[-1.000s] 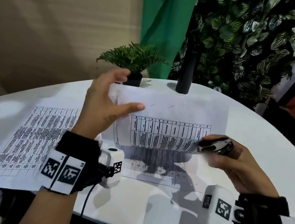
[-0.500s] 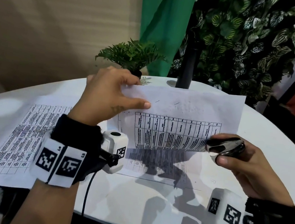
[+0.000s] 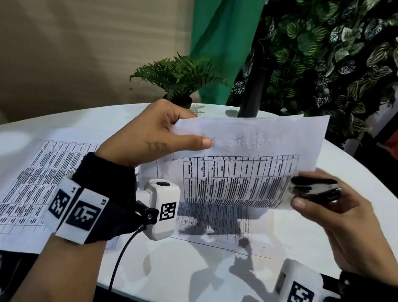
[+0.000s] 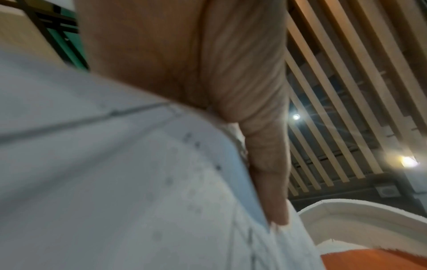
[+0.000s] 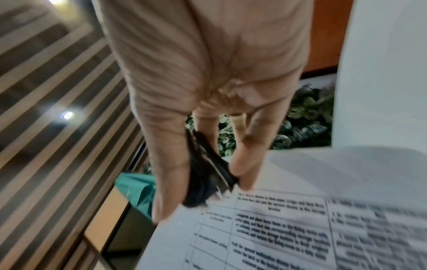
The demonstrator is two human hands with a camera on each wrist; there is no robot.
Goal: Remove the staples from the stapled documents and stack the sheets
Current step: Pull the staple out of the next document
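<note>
A stapled document (image 3: 245, 162) with a printed table is held up above the white round table (image 3: 201, 274), bent over toward me. My left hand (image 3: 159, 135) pinches its top left edge, thumb on the front beside two small staples (image 3: 239, 138). The same paper (image 4: 115, 182) fills the left wrist view under my thumb. My right hand (image 3: 332, 210) grips a black staple remover (image 3: 315, 189) against the paper's right edge. In the right wrist view the staple remover (image 5: 208, 175) sits between thumb and fingers, touching the sheet (image 5: 289, 228).
A loose printed sheet (image 3: 24, 185) lies flat on the table at the left. Another sheet (image 3: 220, 228) lies under the raised document. A small potted fern (image 3: 177, 76) and a black pole (image 3: 255, 89) stand at the table's far edge, with leafy plants behind.
Both hands have lifted the document higher and tilted its right side up. The right hand with the staple remover moved right and up along the paper's right edge.
</note>
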